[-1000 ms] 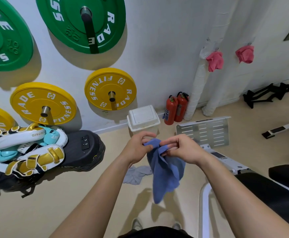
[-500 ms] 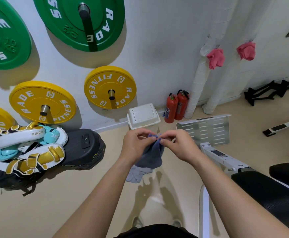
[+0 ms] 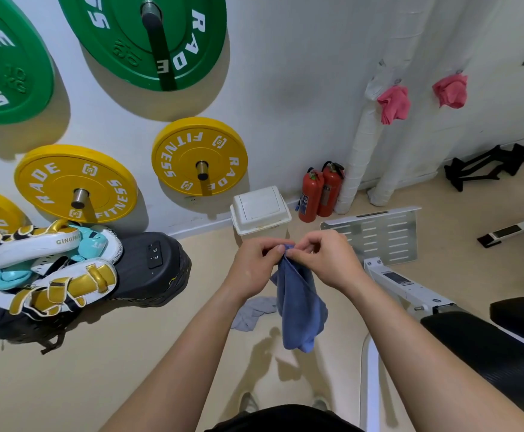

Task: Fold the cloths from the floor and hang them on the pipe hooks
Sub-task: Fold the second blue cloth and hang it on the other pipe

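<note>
- The grey cloth [image 3: 251,311] lies crumpled on the floor [image 3: 130,369], below the arms. I judge a step toward the wall could tread on it.
- My left grip [image 3: 251,266] pinches the top edge of the blue cloth [image 3: 301,310]. A light pinch could let that corner slide out.
- The blue cloth hangs in the air, loosely bunched, so the fold may come out uneven.
- My right grip [image 3: 326,263] pinches the same edge, close against the left. If either lets go, the cloth drops.
- The pipe [image 3: 360,157] stands well apart from me, and the pink cloths [image 3: 393,104] already hang there. I cannot see a free hook.
</note>
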`<state>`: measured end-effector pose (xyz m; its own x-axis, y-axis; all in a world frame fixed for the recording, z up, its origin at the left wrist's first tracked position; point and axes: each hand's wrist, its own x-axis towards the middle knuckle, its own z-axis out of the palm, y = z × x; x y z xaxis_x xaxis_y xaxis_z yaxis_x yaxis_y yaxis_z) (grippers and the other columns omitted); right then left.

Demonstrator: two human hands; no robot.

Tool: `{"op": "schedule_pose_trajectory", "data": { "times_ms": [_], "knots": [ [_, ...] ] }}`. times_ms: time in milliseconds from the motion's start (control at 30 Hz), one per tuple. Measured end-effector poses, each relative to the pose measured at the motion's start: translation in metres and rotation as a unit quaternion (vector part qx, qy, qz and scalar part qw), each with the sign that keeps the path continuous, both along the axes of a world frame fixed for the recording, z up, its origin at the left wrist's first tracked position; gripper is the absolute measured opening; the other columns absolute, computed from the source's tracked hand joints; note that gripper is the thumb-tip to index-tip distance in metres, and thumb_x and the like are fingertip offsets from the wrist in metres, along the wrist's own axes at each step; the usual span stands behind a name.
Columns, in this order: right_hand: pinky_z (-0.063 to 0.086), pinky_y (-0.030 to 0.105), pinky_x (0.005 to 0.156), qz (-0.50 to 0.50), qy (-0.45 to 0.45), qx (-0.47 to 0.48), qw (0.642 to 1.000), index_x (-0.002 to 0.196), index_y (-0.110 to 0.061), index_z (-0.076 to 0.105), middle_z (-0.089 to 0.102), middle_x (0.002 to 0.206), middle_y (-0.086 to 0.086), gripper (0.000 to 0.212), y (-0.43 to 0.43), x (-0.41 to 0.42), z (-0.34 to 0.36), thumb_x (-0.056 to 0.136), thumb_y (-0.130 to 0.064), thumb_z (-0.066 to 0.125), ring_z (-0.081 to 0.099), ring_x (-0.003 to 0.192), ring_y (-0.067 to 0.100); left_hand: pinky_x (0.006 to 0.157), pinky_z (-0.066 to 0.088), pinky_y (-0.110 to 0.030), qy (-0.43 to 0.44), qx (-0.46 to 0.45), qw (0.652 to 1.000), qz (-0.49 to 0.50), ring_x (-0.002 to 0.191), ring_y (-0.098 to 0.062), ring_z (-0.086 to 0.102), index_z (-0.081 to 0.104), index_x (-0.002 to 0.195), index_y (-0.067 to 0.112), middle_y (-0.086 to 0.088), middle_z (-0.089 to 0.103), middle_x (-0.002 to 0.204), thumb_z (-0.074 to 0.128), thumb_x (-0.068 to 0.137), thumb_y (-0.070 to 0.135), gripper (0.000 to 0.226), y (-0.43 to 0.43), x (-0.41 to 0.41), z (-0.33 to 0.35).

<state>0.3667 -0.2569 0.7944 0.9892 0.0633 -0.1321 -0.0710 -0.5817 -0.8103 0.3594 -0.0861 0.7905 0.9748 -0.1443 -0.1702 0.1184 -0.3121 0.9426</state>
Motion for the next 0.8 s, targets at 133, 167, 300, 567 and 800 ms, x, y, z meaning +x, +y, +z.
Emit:
{"op": "schedule_pose_trajectory", "data": {
  "times_ms": [133,167,300,567,800],
  "knots": [
    [0.054,0.032,0.062,-0.013,0.004,-0.066,0.998,0.066,-0.024,0.068,0.066,0.063,-0.010,0.028,0.000,0.003,0.002,0.074,-0.048,0.080,0.062,0.065,0.004,0.077,0.056,-0.018,0.005,0.002,1.000,-0.018,0.092,-0.005,0.070,0.077,0.100,0.025,0.008,0.077,0.094,0.062,0.096,0.012,0.020,0.004,0.002,0.003],
    [0.054,0.032,0.061,-0.011,0.002,-0.082,0.997,0.066,-0.025,0.067,0.066,0.063,-0.011,0.030,0.001,0.003,0.003,0.073,-0.052,0.079,0.063,0.067,0.004,0.074,0.055,-0.017,0.008,0.000,1.000,-0.015,0.089,-0.005,0.070,0.078,0.098,0.025,0.007,0.077,0.091,0.063,0.095,0.012,0.020,0.005,0.003,0.004],
    [0.050,0.030,0.061,0.007,-0.006,-0.069,0.998,0.070,-0.027,0.071,0.068,0.066,-0.012,0.021,0.003,0.003,0.000,0.074,-0.046,0.081,0.061,0.067,0.002,0.068,0.047,-0.012,0.009,0.013,1.000,-0.006,0.075,0.004,0.064,0.078,0.093,0.019,0.005,0.075,0.085,0.059,0.096,0.008,0.022,0.008,0.009,0.006],
    [0.059,0.034,0.077,0.150,0.095,-0.031,0.984,0.086,-0.029,0.077,0.076,0.079,-0.009,0.017,0.008,-0.017,-0.023,0.085,-0.017,0.065,0.069,0.072,0.005,0.066,0.040,-0.006,-0.095,0.112,0.989,0.016,0.075,0.007,0.056,0.072,0.086,0.017,0.012,0.067,0.082,0.053,0.097,0.006,0.025,0.033,0.038,0.022],
    [0.050,0.029,0.070,0.061,-0.040,-0.072,0.995,0.100,-0.035,0.059,0.057,0.089,-0.017,0.027,0.017,0.001,-0.025,0.080,-0.048,0.071,0.052,0.071,-0.002,0.066,0.039,-0.012,-0.095,0.098,0.990,-0.040,0.072,0.001,0.056,0.071,0.082,0.021,0.012,0.067,0.078,0.054,0.098,0.006,0.028,0.040,0.033,0.029]
  ]
}}
